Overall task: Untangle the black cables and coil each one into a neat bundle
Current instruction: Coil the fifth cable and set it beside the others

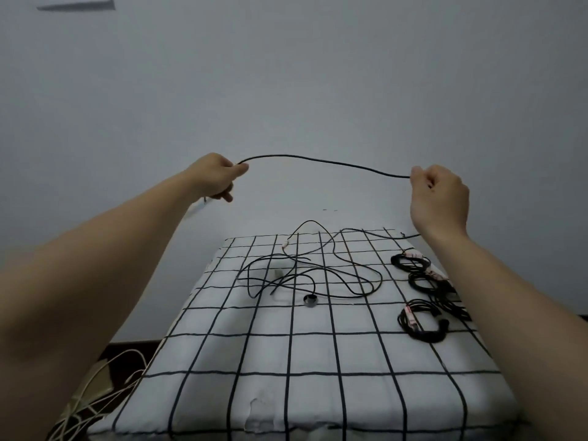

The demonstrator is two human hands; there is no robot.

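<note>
A black cable stretches in the air between my two raised hands. My left hand pinches one end of the span, and my right hand pinches the other; the cable runs on behind my right wrist down to the table. A loose tangle of black cables lies on the checked cloth at the far middle, with white connectors among it. Three coiled black bundles with pinkish ties lie along the right side, partly hidden by my right forearm.
A small dark round roll sits just in front of the tangle. The cloth-covered table stands against a plain wall. Pale cords and a beige object lie on the dark floor at the lower left.
</note>
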